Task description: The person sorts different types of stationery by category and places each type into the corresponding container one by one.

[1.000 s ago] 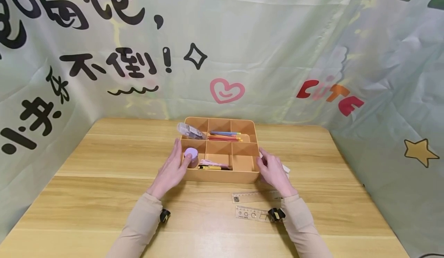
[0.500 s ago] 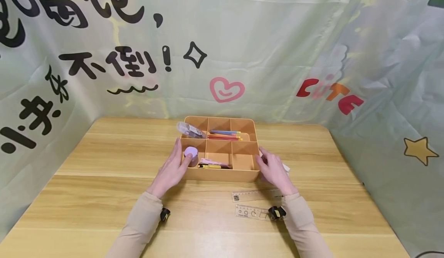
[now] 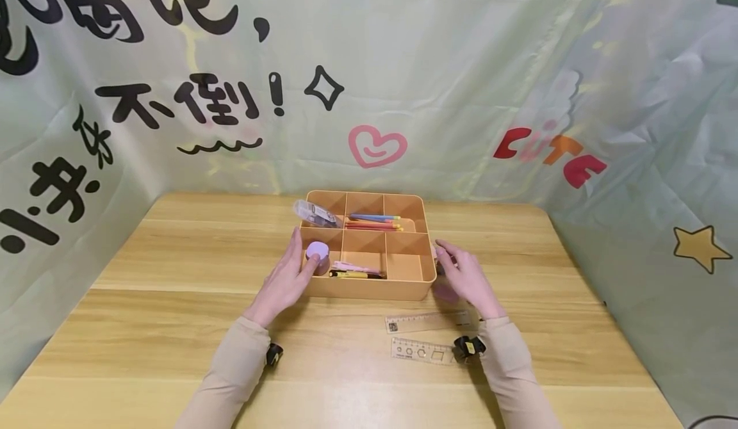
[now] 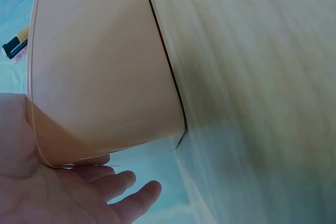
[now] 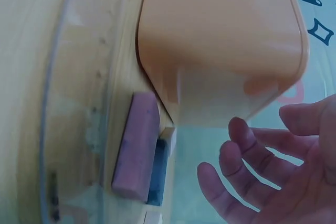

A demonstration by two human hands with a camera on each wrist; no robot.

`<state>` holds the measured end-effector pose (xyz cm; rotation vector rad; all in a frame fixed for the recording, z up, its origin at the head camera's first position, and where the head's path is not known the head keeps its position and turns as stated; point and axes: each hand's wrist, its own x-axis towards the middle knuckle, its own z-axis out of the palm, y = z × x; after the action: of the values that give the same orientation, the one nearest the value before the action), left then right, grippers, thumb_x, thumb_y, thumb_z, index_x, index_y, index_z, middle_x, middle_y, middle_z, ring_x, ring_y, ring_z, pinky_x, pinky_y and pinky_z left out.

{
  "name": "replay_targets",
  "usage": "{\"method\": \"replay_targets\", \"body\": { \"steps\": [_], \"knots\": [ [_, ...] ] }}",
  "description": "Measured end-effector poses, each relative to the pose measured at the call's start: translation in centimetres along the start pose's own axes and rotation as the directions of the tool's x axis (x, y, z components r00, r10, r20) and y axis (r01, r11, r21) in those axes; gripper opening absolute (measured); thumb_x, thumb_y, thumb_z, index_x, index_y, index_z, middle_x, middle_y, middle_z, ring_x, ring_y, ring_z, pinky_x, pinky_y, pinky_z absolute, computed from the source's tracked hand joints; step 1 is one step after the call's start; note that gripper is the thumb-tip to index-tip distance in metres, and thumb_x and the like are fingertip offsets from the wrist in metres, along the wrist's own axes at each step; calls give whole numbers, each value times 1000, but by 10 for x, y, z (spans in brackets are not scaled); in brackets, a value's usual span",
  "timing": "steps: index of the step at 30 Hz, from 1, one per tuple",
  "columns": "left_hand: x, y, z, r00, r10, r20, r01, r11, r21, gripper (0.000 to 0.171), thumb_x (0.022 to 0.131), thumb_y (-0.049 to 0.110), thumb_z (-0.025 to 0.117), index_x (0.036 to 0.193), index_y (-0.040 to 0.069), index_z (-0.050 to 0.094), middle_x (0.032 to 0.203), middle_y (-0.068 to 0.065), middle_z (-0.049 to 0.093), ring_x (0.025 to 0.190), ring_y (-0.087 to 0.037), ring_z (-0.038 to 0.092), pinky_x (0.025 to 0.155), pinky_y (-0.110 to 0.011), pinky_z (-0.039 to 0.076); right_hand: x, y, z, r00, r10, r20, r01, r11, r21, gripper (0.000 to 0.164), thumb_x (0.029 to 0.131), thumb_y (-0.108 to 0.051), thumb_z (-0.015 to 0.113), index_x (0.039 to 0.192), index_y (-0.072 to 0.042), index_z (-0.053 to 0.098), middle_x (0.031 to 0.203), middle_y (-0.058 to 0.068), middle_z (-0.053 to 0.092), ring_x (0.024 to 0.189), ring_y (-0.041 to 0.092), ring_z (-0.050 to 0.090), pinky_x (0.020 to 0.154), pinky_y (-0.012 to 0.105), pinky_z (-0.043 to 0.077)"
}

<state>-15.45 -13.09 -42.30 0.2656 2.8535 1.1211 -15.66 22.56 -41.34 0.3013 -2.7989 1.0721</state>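
An orange desk organizer with several compartments stands on the table. My left hand grips its left wall, thumb over the rim and fingers outside, as the left wrist view shows at the box wall. Beside that thumb sits a lilac round-topped item. A yellow-and-black pen and a pink pen lie in the front compartments. Just off the box's right side, my right hand holds nothing; its fingers are loosely bent. Below it in the right wrist view lie a pink block and a dark block.
Two clear rulers lie in front of the box, an upper ruler and a lower ruler. The back row holds a clear plastic case leaning over the rim and red and blue sticks. A printed cloth hangs behind the table.
My right hand has let go of the box's right side and moved slightly to the right. The left hand keeps its hold in the same place.
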Motion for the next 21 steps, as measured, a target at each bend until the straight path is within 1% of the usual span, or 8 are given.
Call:
{"method": "replay_targets", "body": {
  "steps": [3, 8, 13, 17, 21],
  "knots": [
    [0, 0, -1, 1000, 0, 3, 0, 1000, -4, 80, 108, 45, 36, 161, 1, -5, 169, -21, 0, 155, -40, 16, 125, -57, 22, 0, 2, -3, 1000, -7, -17, 7, 1000, 7, 42, 108, -15, 46, 139, 11, 53, 121, 33, 67, 99, 42, 70, 83, 52, 58],
    [0, 0, -2, 1000, -1, 5, 1, 1000, -1, 80, 108, 46, 36, 160, 0, -5, 169, -21, 1, 155, -40, 16, 125, -57, 21, 0, 3, -6, 999, -22, -39, 22, 1000, 4, 38, 104, -9, 50, 136, 11, 55, 111, 28, 70, 98, 38, 67, 86, 51, 57],
    [0, -1, -2, 1000, 2, 9, -2, 1000, -1, 80, 108, 45, 36, 161, 2, -6, 170, -21, 1, 155, -40, 16, 125, -57, 21, -1, 2, -9, 999, -27, -38, 26, 1000, -11, 38, 102, -7, 51, 135, 10, 57, 109, 25, 69, 98, 35, 66, 87, 51, 56],
    [0, -1, -2, 1000, 9, 10, -9, 1000, -6, 80, 108, 44, 37, 161, 2, -7, 170, -21, 0, 155, -41, 16, 124, -58, 22, -2, 3, -10, 999, -39, -11, 39, 999, -16, 37, 100, -4, 53, 133, 11, 58, 108, 24, 70, 99, 35, 66, 86, 51, 57],
    [0, 0, -2, 1000, 1, 14, -1, 1000, -9, 80, 108, 44, 37, 161, 2, -7, 170, -20, -1, 155, -40, 15, 125, -56, 21, -3, 5, -14, 995, -71, 64, 72, 997, -10, 34, 97, -2, 58, 128, 11, 61, 107, 23, 70, 98, 34, 67, 82, 46, 59]
  ]
}}
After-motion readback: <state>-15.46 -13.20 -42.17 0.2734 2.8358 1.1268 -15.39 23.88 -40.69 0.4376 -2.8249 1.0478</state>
